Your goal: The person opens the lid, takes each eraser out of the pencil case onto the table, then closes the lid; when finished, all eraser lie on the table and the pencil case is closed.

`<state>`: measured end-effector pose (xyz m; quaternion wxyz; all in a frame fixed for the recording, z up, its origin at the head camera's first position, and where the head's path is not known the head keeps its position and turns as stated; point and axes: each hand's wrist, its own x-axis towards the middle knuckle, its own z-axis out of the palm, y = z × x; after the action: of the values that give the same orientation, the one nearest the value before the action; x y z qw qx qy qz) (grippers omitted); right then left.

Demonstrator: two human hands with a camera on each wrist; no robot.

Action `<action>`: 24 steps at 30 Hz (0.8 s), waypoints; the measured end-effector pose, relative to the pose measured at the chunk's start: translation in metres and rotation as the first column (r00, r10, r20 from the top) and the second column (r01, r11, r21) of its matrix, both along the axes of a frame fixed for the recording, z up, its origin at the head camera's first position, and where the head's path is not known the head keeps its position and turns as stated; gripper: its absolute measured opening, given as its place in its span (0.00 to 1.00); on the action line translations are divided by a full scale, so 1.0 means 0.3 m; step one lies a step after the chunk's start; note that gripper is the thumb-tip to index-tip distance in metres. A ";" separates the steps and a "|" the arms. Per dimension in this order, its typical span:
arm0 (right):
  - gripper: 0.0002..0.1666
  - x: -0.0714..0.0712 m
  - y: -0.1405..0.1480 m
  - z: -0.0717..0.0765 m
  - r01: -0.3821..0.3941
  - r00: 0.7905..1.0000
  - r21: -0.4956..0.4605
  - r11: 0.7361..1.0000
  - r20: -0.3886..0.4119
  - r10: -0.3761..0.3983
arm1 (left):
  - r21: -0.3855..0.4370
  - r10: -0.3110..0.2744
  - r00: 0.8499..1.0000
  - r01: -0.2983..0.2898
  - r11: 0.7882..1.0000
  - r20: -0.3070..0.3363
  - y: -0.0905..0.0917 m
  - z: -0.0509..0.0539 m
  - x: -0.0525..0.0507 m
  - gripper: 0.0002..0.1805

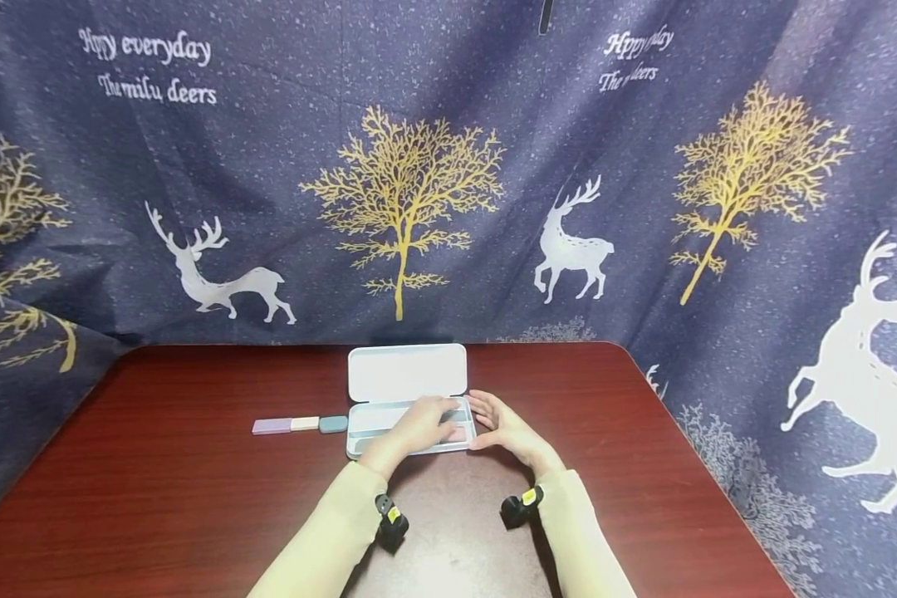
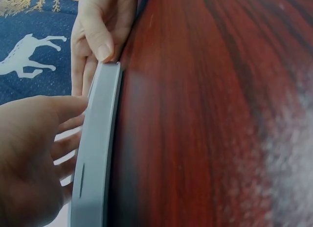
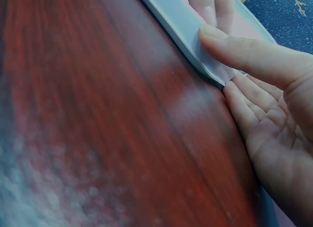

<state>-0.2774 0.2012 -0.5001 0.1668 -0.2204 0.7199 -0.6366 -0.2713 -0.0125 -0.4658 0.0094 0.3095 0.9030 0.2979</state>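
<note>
A pale blue-white hinged case, like a pencil case, lies with its lid raised at the back and its compartments facing up. My left hand reaches over the tray into its right part, thumb and fingers apart; the fingertips are partly hidden by the case wall in the left wrist view. Beside the thumb, a pinkish piece lies in the tray. At the right end, my right hand grips the corner of the case, its thumb over the near rim and fingers around the end.
Left of the case, a lilac piece, a cream piece and a blue-grey piece lie in a row on the dark red wooden table. A dark blue printed cloth hangs behind the table's back edge.
</note>
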 end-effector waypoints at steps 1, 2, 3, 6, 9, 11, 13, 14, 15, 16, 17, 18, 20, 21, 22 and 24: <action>0.54 -0.001 0.000 -0.001 -0.001 1.000 -0.001 1.000 0.000 0.001 | -0.016 0.011 1.000 -0.011 1.000 0.006 0.003 0.003 0.004 0.23; 0.54 -0.001 0.000 -0.001 -0.001 1.000 -0.003 1.000 0.000 0.001 | -0.034 0.024 1.000 -0.024 0.999 0.013 0.005 0.007 0.008 0.24; 0.54 -0.002 0.000 -0.002 -0.002 1.000 -0.005 1.000 -0.001 0.002 | -0.048 0.033 0.999 -0.033 0.998 0.013 0.007 0.010 0.011 0.24; 0.54 -0.003 0.000 -0.004 -0.007 1.000 -0.017 1.000 0.001 0.007 | -0.073 0.065 0.997 -0.062 0.995 0.041 0.012 0.017 0.016 0.25; 0.54 -0.005 0.000 -0.007 -0.014 1.000 -0.025 1.000 0.004 0.014 | -0.089 0.086 0.996 -0.082 0.993 0.039 0.015 0.016 0.015 0.24; 0.54 -0.005 0.001 -0.009 -0.016 1.000 -0.027 1.000 0.007 0.016 | -0.095 0.094 0.995 -0.090 0.991 0.033 0.017 0.010 0.012 0.24; 0.54 -0.005 0.001 -0.009 -0.015 1.000 -0.023 1.000 0.007 0.015 | -0.088 0.094 0.995 -0.091 0.992 0.024 0.017 0.004 0.009 0.23; 0.54 -0.005 0.002 -0.009 -0.013 1.000 -0.020 1.000 0.007 0.014 | -0.085 0.092 0.996 -0.091 0.992 0.015 0.017 0.001 0.007 0.23; 0.54 -0.005 0.002 -0.008 -0.012 1.000 -0.017 1.000 0.006 0.013 | -0.077 0.091 0.996 -0.089 0.993 0.013 0.016 -0.002 0.005 0.22; 0.54 -0.005 0.002 -0.007 -0.012 1.000 -0.014 1.000 0.005 0.012 | -0.070 0.089 0.996 -0.088 0.994 0.012 0.016 -0.005 0.003 0.22; 0.54 -0.004 0.002 -0.006 -0.012 1.000 -0.011 1.000 0.005 0.012 | -0.065 0.087 0.996 -0.086 0.994 0.011 0.015 -0.008 0.002 0.21; 0.54 -0.004 0.001 -0.005 -0.012 1.000 -0.008 1.000 0.004 0.012 | -0.057 0.085 0.996 -0.084 0.995 0.010 0.013 -0.011 0.000 0.20; 0.54 -0.002 0.000 -0.002 -0.014 1.000 -0.004 1.000 0.006 0.014 | -0.038 0.083 0.996 -0.082 0.996 0.013 0.011 -0.018 -0.003 0.19; 0.54 -0.002 0.000 0.000 -0.015 1.000 -0.003 1.000 0.006 0.015 | -0.026 0.082 0.996 -0.082 0.996 0.020 0.009 -0.022 -0.004 0.19; 0.54 -0.001 0.000 0.001 -0.015 1.000 -0.001 1.000 0.008 0.015 | -0.015 0.080 0.997 -0.080 0.997 0.023 0.008 -0.024 -0.005 0.19; 0.54 0.001 0.000 0.003 -0.015 1.000 -0.001 1.000 0.012 0.015 | 0.003 0.075 0.997 -0.075 0.997 0.026 0.007 -0.030 -0.009 0.18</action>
<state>-0.2771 0.2012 -0.4991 0.1757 -0.2221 0.7169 -0.6371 -0.2738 -0.0106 -0.4746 0.0094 0.2713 0.9132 0.3041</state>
